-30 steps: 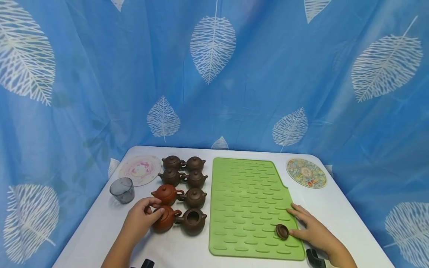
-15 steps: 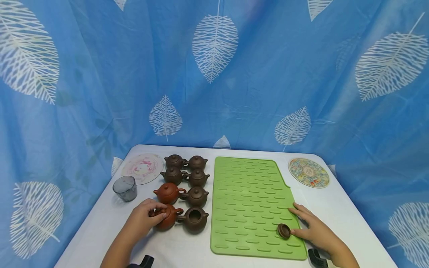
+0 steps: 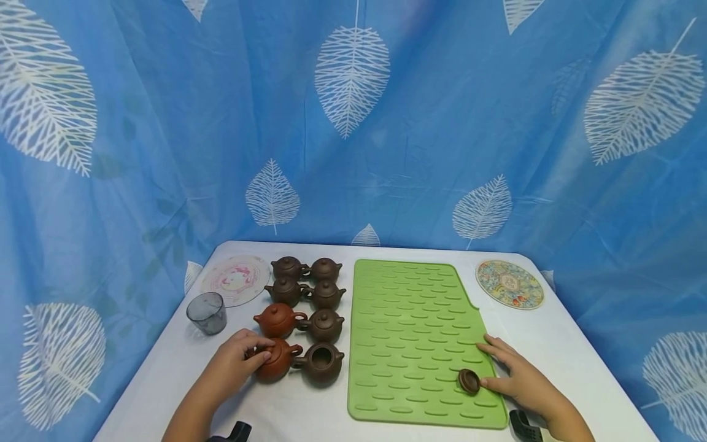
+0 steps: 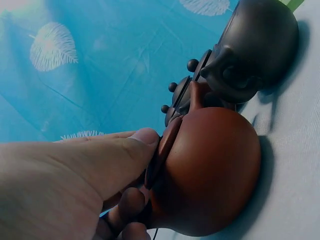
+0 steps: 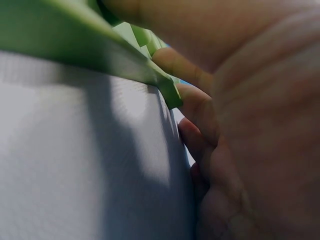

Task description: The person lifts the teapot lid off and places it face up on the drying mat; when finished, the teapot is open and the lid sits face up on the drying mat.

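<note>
My left hand [image 3: 237, 364] is at the front reddish-brown teapot [image 3: 274, 361], pinching the top of its lid [image 4: 165, 147] between thumb and fingers. The lid sits on the pot, and its knob is hidden by the hand. Beside this pot stands a dark brown teapot [image 3: 322, 363] with its round mouth uncovered. On the right, my right hand [image 3: 516, 377] rests with relaxed fingers along the edge of the green mat [image 3: 409, 344]. Its thumb tip is right at a small dark brown lid [image 3: 469, 381], which lies tilted on the mat, underside showing.
Behind the front pots stand another reddish teapot [image 3: 277, 320] and several dark brown lidded ones [image 3: 324, 325], in two columns. A grey glass cup [image 3: 207, 313] and a pink-patterned round mat [image 3: 237, 281] are at the left. A colourful round mat [image 3: 509, 284] lies at the far right.
The left fingers have lowered and drawn in on the front reddish teapot's lid. The right hand and the loose dark lid have stayed in place; the whole view has shifted slightly.
</note>
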{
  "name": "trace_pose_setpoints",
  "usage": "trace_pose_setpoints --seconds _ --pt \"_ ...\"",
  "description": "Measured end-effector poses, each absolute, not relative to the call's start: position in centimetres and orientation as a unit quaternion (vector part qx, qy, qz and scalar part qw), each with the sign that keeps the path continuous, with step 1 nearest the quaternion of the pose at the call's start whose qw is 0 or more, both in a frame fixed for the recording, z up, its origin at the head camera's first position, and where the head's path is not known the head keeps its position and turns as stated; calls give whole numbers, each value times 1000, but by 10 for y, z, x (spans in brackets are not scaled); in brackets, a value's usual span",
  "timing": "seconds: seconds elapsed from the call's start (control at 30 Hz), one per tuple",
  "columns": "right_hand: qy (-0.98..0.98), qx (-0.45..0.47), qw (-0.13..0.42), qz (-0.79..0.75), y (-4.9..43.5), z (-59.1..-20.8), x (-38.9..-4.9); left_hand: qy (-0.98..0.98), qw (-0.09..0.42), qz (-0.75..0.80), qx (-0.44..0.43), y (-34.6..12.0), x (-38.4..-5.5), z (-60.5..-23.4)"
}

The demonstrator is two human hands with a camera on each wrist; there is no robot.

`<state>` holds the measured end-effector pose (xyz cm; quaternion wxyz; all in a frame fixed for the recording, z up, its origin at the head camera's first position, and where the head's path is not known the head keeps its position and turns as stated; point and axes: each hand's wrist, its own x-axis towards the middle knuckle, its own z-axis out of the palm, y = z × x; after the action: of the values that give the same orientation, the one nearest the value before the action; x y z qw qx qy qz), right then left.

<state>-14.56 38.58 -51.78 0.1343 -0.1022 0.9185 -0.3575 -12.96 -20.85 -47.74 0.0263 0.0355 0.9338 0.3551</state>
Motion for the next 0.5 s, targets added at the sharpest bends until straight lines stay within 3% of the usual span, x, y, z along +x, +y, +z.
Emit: trace_pose_setpoints --seconds 0.13,0.37,0.5 --pt "917 -103 134 -360 386 -519 -147 936 10 348 48 -211 -127 -474" --pt "916 -95 141 -364 385 -520 -146 912 -71 402 51 -212 -123 -467" --pt "915 -93 143 -365 386 -518 -145 877 -69 474 28 -206 -123 -467"
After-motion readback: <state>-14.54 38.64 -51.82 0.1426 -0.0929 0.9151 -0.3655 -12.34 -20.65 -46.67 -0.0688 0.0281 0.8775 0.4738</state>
